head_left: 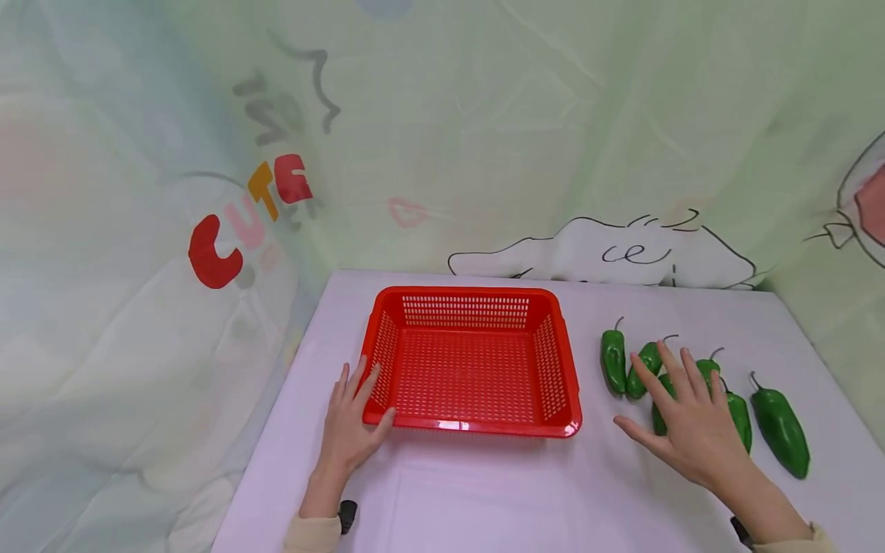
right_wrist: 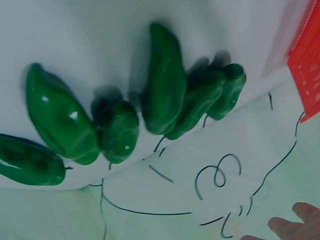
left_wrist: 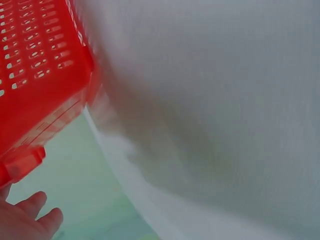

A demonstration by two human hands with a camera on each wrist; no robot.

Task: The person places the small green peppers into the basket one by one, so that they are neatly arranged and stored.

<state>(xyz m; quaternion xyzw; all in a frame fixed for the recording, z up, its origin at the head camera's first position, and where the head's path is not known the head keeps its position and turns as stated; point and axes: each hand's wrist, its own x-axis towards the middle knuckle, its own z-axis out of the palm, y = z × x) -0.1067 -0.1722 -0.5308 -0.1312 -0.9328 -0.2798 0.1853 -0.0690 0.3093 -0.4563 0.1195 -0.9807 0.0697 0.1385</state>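
A red plastic basket (head_left: 477, 425) with perforated walls and floor stands on the table, with nothing inside. My left hand (head_left: 349, 432) is at its near left corner, fingers extended along the rim; whether every finger touches it I cannot tell. Several green peppers with stems lie to the right of the basket, among them a slim pepper (head_left: 613, 361) at the left and a large pepper (head_left: 783, 430) at the far right. Over the middle peppers my right hand (head_left: 701, 434) hovers, fingers spread, holding nothing and partly hiding them. The right wrist view shows the peppers (right_wrist: 165, 80) lying close together.
A pale cloth covers the table (head_left: 484, 491). Behind it and at the sides hangs a light green printed curtain (head_left: 442, 153) with drawings and letters. A black band (head_left: 348, 516) shows at my left wrist.
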